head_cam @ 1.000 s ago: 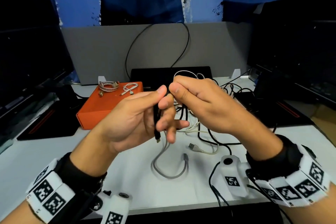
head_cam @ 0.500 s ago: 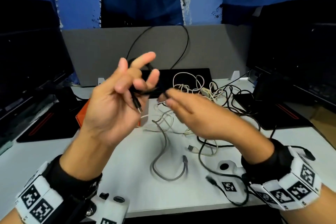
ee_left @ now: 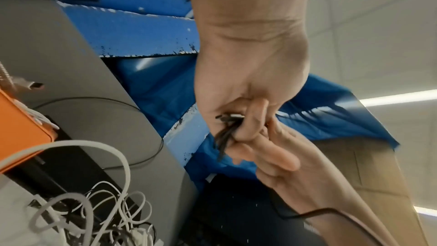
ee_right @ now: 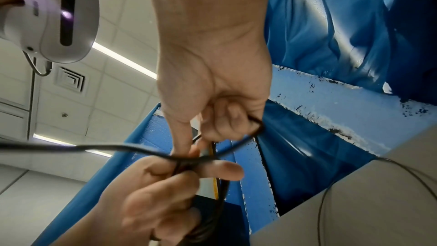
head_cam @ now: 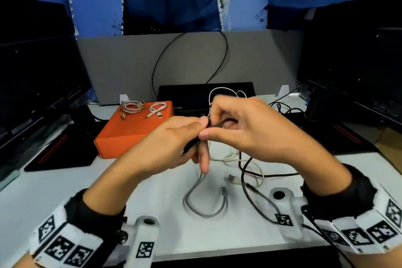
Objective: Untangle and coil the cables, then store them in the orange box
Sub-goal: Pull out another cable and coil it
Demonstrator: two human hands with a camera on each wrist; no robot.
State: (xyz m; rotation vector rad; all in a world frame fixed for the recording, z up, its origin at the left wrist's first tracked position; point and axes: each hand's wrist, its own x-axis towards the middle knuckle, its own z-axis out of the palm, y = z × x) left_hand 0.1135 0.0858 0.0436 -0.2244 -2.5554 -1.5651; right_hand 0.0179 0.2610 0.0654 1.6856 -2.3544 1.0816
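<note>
Above the middle of the table my left hand point(head_cam: 187, 137) and right hand point(head_cam: 230, 135) meet on a black cable point(head_cam: 214, 125). In the left wrist view my left hand point(ee_left: 238, 111) grips a small bundle of black cable loops point(ee_left: 225, 134). In the right wrist view my right hand point(ee_right: 212, 119) pinches the cable, and one strand point(ee_right: 256, 128) bends round a curled finger. The free black length point(head_cam: 256, 200) trails down to the table on the right. The orange box point(head_cam: 130, 135) lies shut at the left.
A coiled silver cable point(head_cam: 132, 106) and a coiled white cable point(head_cam: 157, 109) lie on the box lid. A grey cable point(head_cam: 204, 204) curves on the white table below my hands, with a white tangle point(head_cam: 239, 159) behind. Dark monitors stand on both sides.
My left hand came down from its raised, spread pose and closed on the black loops. My right hand rose to meet it, and the two hands now touch.
</note>
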